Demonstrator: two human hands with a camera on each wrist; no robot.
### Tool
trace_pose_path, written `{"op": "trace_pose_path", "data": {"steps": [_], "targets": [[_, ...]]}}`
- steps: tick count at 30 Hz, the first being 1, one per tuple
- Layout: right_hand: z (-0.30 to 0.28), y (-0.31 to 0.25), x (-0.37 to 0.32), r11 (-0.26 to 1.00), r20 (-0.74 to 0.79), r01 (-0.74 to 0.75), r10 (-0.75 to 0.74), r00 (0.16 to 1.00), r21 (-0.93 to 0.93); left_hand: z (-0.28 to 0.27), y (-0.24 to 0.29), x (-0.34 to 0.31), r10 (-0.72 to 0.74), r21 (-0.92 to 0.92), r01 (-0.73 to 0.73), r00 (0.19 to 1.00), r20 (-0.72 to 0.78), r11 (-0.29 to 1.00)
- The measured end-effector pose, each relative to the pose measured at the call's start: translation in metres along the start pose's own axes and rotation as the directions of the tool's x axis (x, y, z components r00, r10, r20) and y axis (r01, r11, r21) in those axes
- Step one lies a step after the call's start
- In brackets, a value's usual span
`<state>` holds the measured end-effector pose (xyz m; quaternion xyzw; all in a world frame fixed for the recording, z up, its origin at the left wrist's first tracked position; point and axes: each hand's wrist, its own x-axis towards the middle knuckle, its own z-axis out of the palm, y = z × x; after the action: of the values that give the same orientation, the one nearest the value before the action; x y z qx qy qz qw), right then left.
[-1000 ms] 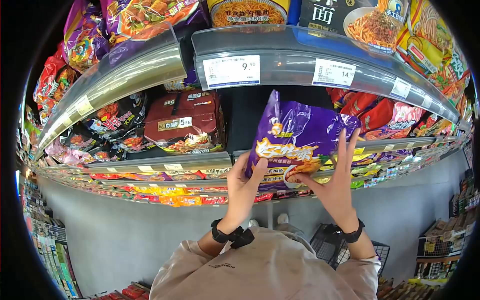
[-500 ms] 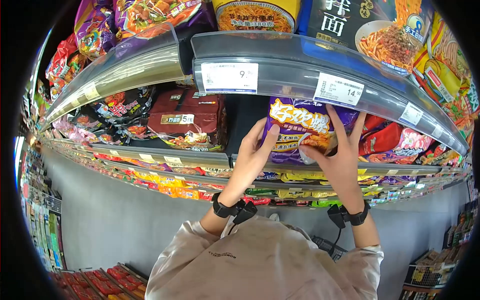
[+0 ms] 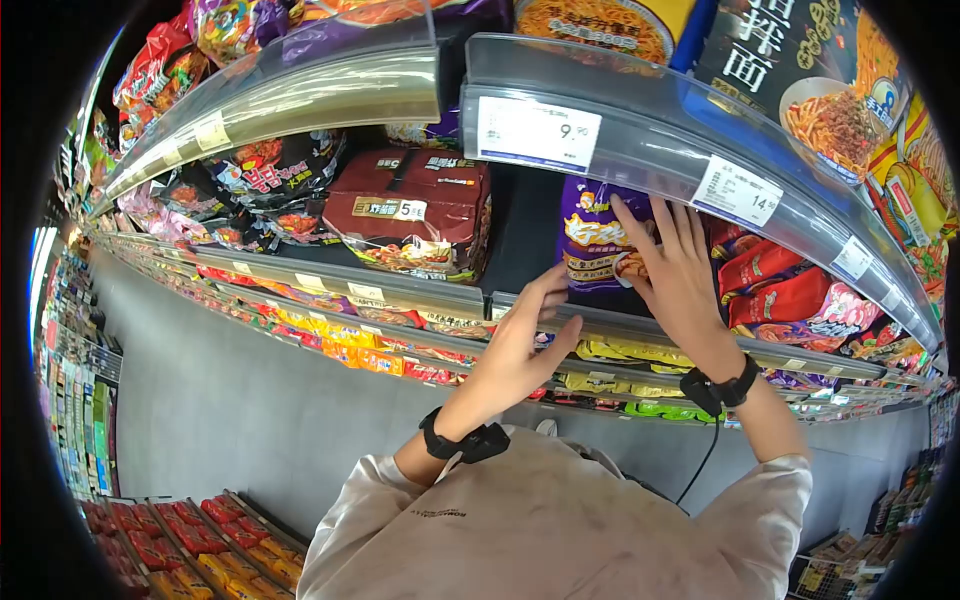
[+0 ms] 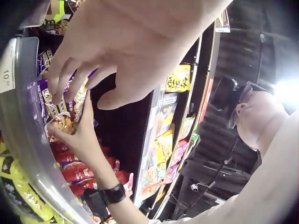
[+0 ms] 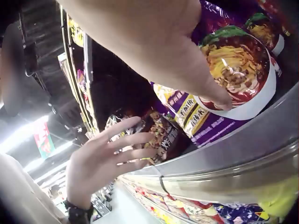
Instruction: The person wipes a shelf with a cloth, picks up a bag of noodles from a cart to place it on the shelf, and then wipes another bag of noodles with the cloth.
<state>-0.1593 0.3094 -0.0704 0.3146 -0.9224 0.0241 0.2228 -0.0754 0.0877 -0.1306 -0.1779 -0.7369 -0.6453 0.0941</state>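
A purple noodle packet (image 3: 588, 225) stands on the middle shelf, its upper end overlapped by the price rail above. My right hand (image 3: 685, 280) lies across the packet's right part with straight, spread fingers. Its thumb touches the bowl picture on the packet's front, seen large in the right wrist view. Just left of the packet's lower edge, my left hand (image 3: 520, 345) holds nothing, its fingers loosely bent and thumb apart. From the right wrist, that left hand (image 5: 107, 161) appears with spread fingers beside the packet.
A maroon multipack of noodles (image 3: 410, 215) sits left on the same shelf, with black noodle packets (image 3: 265, 185) beyond it. Red packets (image 3: 775, 285) lie to the right. The clear price rail (image 3: 640, 150) curves above, and the shelf's front edge (image 3: 620, 325) runs below.
The purple packet has gone from in front of the shelf back onto it. My left hand has let go and drawn off left and down; my right hand's fingers have flattened against the packet.
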Motion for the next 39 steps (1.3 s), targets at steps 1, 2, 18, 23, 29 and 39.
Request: {"op": "trace_pose_path", "data": {"steps": [1, 2, 18, 23, 29, 39], "targets": [[0.005, 0.000, 0.005, 1.000, 0.001, 0.005, -0.005, 1.000, -0.001, -0.005, 0.001, -0.007, 0.001, -0.002, -0.001, 1.000, -0.005, 1.000], [0.013, 0.001, 0.011, 0.997, -0.012, 0.013, -0.014, 1.000, -0.070, -0.015, 0.004, -0.013, -0.024, 0.020, 0.023, 0.998, 0.053, 1.000], [0.183, 0.064, 0.158, 0.976, -0.293, 0.175, -0.206, 0.934, -0.128, -0.088, 0.030, -0.098, -0.191, 0.040, 0.200, 0.969, -0.155, 0.979], [0.147, 0.054, 0.151, 0.999, 0.033, 0.007, -0.008, 0.999, 0.051, -0.095, 0.033, -0.106, -0.218, 0.041, 0.229, 0.957, -0.191, 0.972], [0.044, -0.003, 0.092, 0.986, 0.076, -0.103, 0.094, 0.993, 0.130, -0.095, 0.014, -0.101, -0.217, 0.010, 0.217, 0.976, -0.033, 0.976], [-0.070, -0.073, -0.161, 0.822, 0.108, -0.308, 0.293, 0.950, 0.480, -0.033, -0.012, -0.056, -0.154, -0.010, 0.190, 0.824, 0.545, 0.982]]}}
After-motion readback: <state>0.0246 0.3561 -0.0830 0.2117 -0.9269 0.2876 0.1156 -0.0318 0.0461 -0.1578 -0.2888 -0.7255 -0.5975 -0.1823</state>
